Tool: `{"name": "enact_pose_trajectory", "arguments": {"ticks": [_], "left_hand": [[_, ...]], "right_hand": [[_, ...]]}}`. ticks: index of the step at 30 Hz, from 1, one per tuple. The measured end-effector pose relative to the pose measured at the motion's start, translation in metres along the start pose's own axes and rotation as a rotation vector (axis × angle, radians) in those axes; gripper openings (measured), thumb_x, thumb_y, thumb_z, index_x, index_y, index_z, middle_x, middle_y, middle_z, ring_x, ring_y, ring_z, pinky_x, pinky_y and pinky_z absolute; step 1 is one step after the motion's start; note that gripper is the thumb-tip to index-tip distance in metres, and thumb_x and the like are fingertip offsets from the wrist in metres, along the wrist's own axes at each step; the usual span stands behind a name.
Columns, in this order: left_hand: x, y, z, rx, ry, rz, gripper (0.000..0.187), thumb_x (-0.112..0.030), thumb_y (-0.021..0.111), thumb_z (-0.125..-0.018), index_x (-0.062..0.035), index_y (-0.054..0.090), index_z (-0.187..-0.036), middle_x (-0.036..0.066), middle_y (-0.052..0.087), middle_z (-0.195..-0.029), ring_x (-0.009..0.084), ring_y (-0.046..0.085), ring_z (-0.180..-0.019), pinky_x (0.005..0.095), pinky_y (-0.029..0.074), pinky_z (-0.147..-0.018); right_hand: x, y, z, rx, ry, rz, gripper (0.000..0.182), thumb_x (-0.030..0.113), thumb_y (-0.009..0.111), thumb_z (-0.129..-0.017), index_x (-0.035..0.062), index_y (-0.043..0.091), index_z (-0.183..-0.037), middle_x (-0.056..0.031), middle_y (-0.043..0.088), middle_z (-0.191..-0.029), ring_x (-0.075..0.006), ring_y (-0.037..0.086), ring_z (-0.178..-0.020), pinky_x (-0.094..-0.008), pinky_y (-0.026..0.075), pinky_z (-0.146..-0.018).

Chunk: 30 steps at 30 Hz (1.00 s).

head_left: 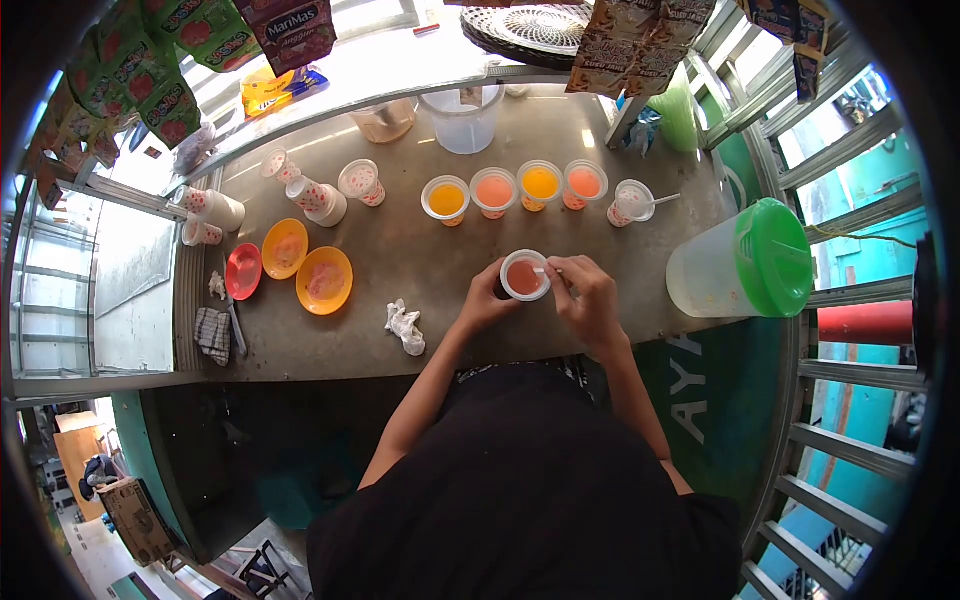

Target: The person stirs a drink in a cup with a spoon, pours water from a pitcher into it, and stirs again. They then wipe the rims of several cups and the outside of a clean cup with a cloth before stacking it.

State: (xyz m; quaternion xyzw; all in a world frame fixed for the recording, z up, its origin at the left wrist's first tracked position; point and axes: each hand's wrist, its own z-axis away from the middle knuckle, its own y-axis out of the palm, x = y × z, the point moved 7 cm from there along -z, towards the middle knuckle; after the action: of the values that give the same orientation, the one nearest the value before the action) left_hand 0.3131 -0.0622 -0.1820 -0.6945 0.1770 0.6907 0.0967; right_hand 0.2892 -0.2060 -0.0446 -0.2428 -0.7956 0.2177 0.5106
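My left hand (484, 298) is wrapped round the side of a plastic cup (524, 277) that holds a reddish drink. In my right hand (586, 300) the fingers pinch a white spoon (541, 271), its lower end in the drink; the rest of it is hidden by the fingers. Beyond the cup stands a row of several filled cups, among them a yellow-orange drink (446, 200) and a pink drink (495, 190). To the right of that row is a patterned cup (632, 203) with a white spoon handle (666, 199) sticking out.
Orange plates (325, 281), a red dish (243, 272), a checked cloth (212, 335) and crumpled white tissue (405, 327) lie to the left. Stacked cups (318, 200) are behind them. A green-lidded container (715, 265) stands right. Sachets (287, 35) hang overhead.
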Motion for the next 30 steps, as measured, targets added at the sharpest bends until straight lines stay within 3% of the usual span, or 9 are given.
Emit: {"name": "enact_pose_trajectory", "arguments": {"ticks": [5, 8, 10, 16, 23, 30], "left_hand": [[0.004, -0.002, -0.001, -0.006, 0.032, -0.012, 0.055, -0.004, 0.076, -0.071, -0.0009, 0.057, -0.122, 0.006, 0.063, -0.113, 0.0139, 0.061, -0.105, 0.0291, 0.049, -0.091], [0.007, -0.002, -0.001, -0.008, 0.025, 0.000, 0.055, -0.006, 0.076, -0.071, -0.0009, 0.057, -0.122, 0.007, 0.063, -0.113, 0.0144, 0.061, -0.105, 0.0296, 0.048, -0.092], [0.006, -0.002, -0.001, -0.007, 0.036, 0.009, 0.055, -0.006, 0.076, -0.071, -0.0009, 0.057, -0.122, 0.007, 0.063, -0.113, 0.0146, 0.061, -0.105, 0.0298, 0.048, -0.092], [0.004, -0.003, -0.001, -0.005, 0.040, 0.010, 0.054, -0.006, 0.076, -0.070, -0.0010, 0.058, -0.121, 0.006, 0.063, -0.112, 0.0147, 0.060, -0.105, 0.0300, 0.048, -0.092], [0.005, -0.002, -0.001, -0.011, 0.027, -0.037, 0.057, -0.006, 0.077, -0.070, -0.0012, 0.057, -0.123, 0.007, 0.062, -0.115, 0.0145, 0.060, -0.106, 0.0303, 0.048, -0.093], [-0.014, 0.005, 0.004, -0.127, 0.125, -0.011, 0.065, -0.009, 0.081, -0.067, -0.0012, 0.054, -0.126, 0.008, 0.063, -0.116, 0.0163, 0.060, -0.109, 0.0313, 0.048, -0.095]], "right_hand": [[-0.005, 0.015, 0.009, 0.095, 0.110, -0.079, 0.010, 0.007, 0.065, -0.084, 0.0032, 0.069, -0.092, -0.0137, 0.068, -0.086, -0.0303, 0.065, -0.076, -0.0392, 0.051, -0.066], [0.002, 0.015, 0.008, 0.113, 0.004, -0.050, 0.013, 0.004, 0.066, -0.084, -0.0002, 0.070, -0.096, -0.0139, 0.068, -0.085, -0.0232, 0.063, -0.066, -0.0318, 0.050, -0.061], [0.004, 0.009, 0.006, 0.082, 0.045, -0.107, 0.011, 0.006, 0.064, -0.084, 0.0032, 0.069, -0.093, -0.0136, 0.068, -0.085, -0.0301, 0.065, -0.076, -0.0388, 0.051, -0.067], [0.010, -0.009, -0.005, -0.027, -0.007, -0.044, 0.013, 0.005, 0.064, -0.084, 0.0034, 0.069, -0.095, -0.0126, 0.068, -0.085, -0.0304, 0.065, -0.078, -0.0386, 0.051, -0.069], [-0.004, 0.015, 0.011, 0.076, 0.058, -0.055, 0.012, 0.005, 0.064, -0.083, 0.0040, 0.069, -0.094, -0.0123, 0.068, -0.087, -0.0305, 0.065, -0.081, -0.0400, 0.052, -0.070], [0.030, 0.015, 0.015, 0.191, -0.176, 0.015, 0.018, 0.001, 0.068, -0.078, 0.0030, 0.067, -0.096, -0.0109, 0.068, -0.092, -0.0282, 0.065, -0.080, -0.0368, 0.052, -0.067]]}}
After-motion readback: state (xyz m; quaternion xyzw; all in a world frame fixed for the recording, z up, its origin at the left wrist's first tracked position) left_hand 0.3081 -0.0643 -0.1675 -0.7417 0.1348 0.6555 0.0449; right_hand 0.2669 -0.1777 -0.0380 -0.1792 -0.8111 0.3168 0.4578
